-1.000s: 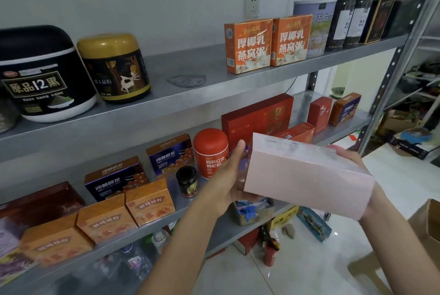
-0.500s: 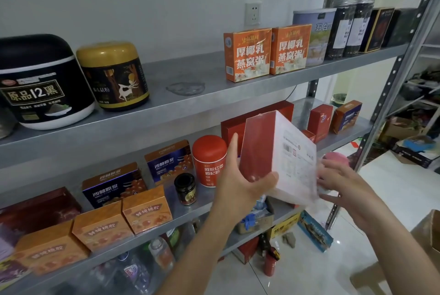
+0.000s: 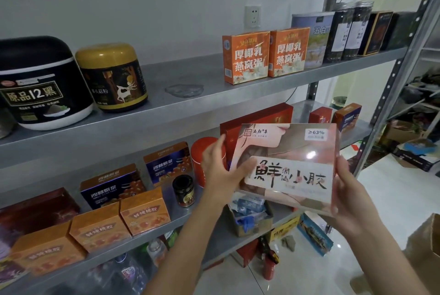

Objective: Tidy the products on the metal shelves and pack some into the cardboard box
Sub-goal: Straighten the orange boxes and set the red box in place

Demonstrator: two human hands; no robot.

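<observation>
Box point(image 3: 289, 166) gripped between left hand point(image 3: 222, 170) and right hand point(image 3: 350, 189).

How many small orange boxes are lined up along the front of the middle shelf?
3 small orange boxes: the right one beside the dark jar, one in the middle, one on the left. More may hide beyond the frame's left edge.

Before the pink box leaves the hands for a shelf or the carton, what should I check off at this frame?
1. Grip, left hand on the pink box, left edge: ok.
2. Grip, right hand on its right edge: ok.
3. Printed front faces the camera, readable: ok.
4. Bare stretch on the upper shelf between gold jar and orange boxes: ok.
5. Room in the cardboard box: cannot tell, only a corner shows.
</observation>
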